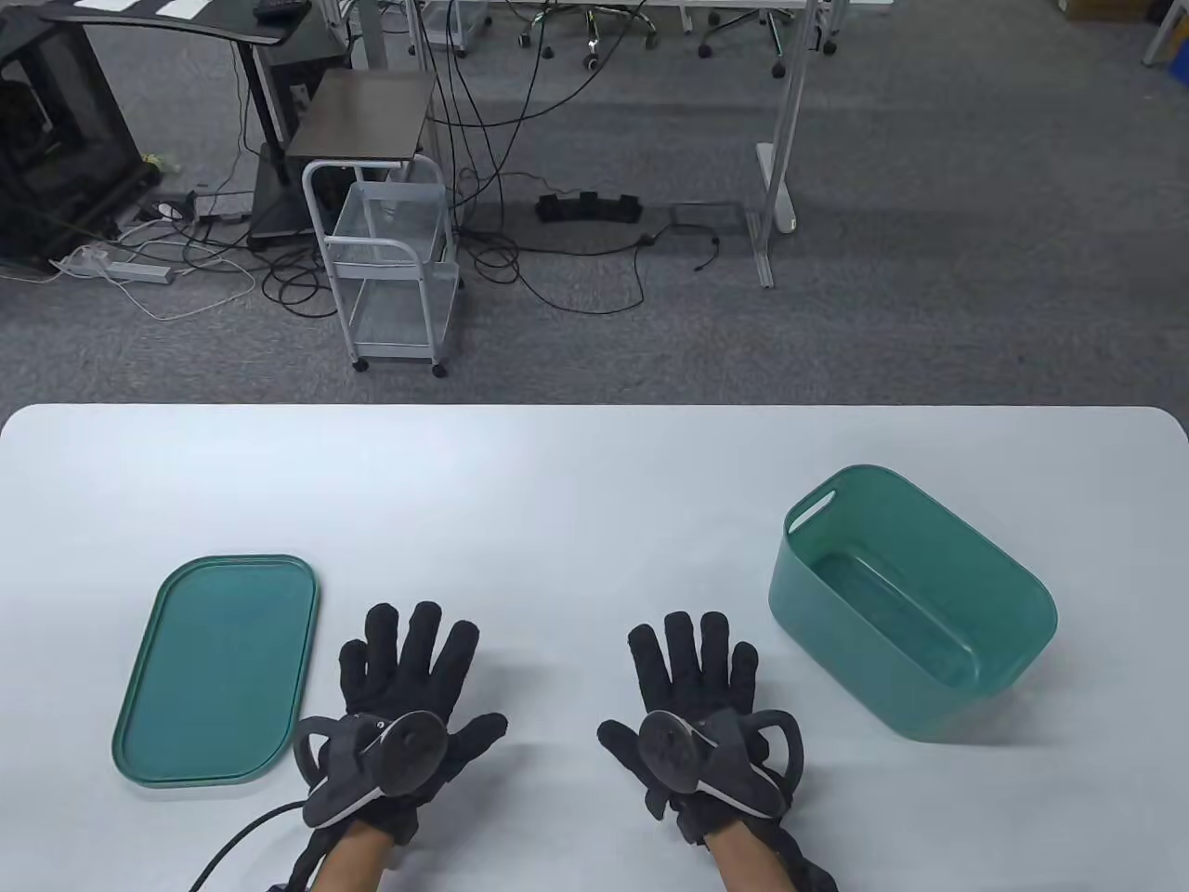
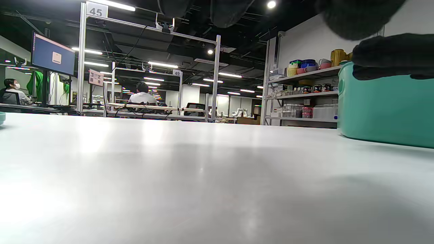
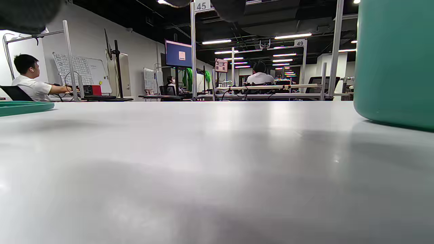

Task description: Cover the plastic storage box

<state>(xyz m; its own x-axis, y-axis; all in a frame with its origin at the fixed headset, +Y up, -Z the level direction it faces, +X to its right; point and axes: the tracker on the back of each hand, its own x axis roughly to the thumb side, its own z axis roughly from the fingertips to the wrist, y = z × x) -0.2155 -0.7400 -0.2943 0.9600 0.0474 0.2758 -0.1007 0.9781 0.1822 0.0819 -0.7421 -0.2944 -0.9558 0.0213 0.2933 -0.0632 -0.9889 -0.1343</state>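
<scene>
Grey carpet, loose cables and a white wire cart point(image 1: 395, 269) are filling the room beyond the white bench point(image 1: 576, 483).

Both wrist views are sitting almost at bench level, so little of either hand is showing there: only dark, blurred glove fingers point(image 2: 390, 56) are hanging in from the top edge. From the right wrist, the box point(image 1: 906, 604) is being cut off by the frame's edge, showing only a green wall. The lid point(image 1: 218, 669) is appearing there as a thin green sliver at the far left.

Frame posts in the background are carrying number plates reading "45" point(image 2: 96, 11) and "49". Writing on the whiteboard and small signs is too tiny to read.

On the table view, the left hand point(image 1: 399, 706) and right hand point(image 1: 701, 715) are lying flat on the bench, fingers spread, gripping nothing. The lid is lying just left of the left hand; the open box is standing right of the right hand, uncovered, well apart from the lid.
</scene>
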